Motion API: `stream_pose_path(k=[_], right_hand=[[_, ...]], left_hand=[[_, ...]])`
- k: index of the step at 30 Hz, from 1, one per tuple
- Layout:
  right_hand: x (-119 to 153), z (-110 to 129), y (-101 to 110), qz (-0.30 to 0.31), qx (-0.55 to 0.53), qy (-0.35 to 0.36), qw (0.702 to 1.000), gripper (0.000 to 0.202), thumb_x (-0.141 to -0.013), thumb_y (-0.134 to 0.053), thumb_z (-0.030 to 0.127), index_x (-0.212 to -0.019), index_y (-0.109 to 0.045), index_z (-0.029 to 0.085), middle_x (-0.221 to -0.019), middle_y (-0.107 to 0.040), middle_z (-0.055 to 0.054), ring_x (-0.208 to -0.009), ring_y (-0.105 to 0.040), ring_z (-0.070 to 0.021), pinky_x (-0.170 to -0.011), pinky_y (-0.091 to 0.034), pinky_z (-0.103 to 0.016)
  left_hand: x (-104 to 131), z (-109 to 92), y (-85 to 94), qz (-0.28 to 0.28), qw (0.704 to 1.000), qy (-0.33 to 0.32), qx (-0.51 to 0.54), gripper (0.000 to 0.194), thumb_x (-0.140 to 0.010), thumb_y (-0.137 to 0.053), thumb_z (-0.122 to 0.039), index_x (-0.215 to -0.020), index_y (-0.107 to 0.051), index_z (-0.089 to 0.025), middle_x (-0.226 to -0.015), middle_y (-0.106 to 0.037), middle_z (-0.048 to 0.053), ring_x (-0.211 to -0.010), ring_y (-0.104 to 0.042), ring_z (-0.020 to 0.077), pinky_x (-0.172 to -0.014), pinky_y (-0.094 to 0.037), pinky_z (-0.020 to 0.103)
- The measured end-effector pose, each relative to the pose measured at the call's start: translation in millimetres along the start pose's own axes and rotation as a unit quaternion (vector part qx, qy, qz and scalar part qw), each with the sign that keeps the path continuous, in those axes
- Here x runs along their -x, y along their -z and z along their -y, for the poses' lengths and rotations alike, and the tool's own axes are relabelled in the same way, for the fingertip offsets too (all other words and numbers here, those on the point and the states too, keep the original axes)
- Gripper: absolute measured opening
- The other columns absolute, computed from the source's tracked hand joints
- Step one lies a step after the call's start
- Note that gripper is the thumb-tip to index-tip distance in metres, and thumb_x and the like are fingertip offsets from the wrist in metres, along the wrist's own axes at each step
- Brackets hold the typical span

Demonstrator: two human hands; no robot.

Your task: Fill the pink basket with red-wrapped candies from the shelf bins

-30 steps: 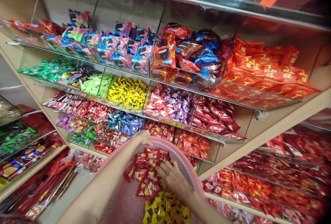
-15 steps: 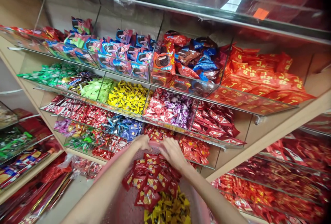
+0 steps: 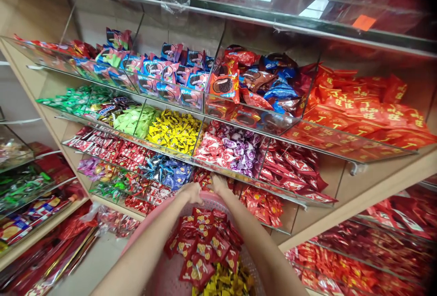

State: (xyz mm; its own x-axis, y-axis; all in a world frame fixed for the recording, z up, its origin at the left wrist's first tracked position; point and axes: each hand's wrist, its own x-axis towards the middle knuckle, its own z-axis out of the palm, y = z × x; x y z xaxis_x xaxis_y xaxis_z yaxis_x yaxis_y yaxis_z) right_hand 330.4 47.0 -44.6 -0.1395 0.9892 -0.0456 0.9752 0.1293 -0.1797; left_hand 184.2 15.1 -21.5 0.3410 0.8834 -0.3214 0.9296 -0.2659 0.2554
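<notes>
A pink basket (image 3: 160,264) stands below me, with red packets (image 3: 205,246) and yellow-wrapped candies (image 3: 228,282) in it. At the basket's far rim is my left hand (image 3: 190,192), its fingers bent over the edge and partly hidden. My right hand (image 3: 220,183) reaches past the rim to the low shelf compartment of red packets (image 3: 204,178); its fingertips are hidden under the shelf edge, so what it touches cannot be seen.
Clear-fronted shelves hold yellow candies (image 3: 174,132), purple and red candies (image 3: 232,148), cookie packs (image 3: 223,85) and orange-red packets (image 3: 362,104). The shelf's lower front edge (image 3: 273,186) juts out just above my right hand.
My right hand has moved from above the basket's rim forward to the low shelf. My left hand stays at the rim. The view has shifted slightly, so the shelves appear farther right.
</notes>
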Motion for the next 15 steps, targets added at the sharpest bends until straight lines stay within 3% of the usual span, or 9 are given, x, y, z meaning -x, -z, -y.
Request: stream_pose_path(k=[9,15], right_hand=[[15,-12,14,-0.032,-0.033,-0.002,0.999,0.049,-0.071,-0.059,0.029,-0.117,-0.046,0.017,-0.117,-0.054,-0.011,-0.105,-0.051,-0.0257,-0.085,-0.037,-0.032],[66,-19,30,-0.104,-0.098,0.053,0.988,0.045,-0.074,-0.055,0.032,-0.116,-0.043,0.021,-0.112,-0.054,-0.006,-0.104,-0.048,-0.0211,-0.086,-0.034,-0.032]], left_hand=[[0,-1,1.4,0.001,1.0,0.003,0.008,0.039,-0.048,-0.067,-0.05,-0.071,-0.063,-0.019,-0.076,-0.065,0.003,-0.069,-0.059,0.0173,-0.054,-0.037,0.022],[-7,3,-4.4,0.001,1.0,-0.007,0.013,0.041,-0.046,-0.066,-0.053,-0.071,-0.064,-0.02,-0.071,-0.064,0.001,-0.064,-0.056,0.0155,-0.052,-0.035,0.022]])
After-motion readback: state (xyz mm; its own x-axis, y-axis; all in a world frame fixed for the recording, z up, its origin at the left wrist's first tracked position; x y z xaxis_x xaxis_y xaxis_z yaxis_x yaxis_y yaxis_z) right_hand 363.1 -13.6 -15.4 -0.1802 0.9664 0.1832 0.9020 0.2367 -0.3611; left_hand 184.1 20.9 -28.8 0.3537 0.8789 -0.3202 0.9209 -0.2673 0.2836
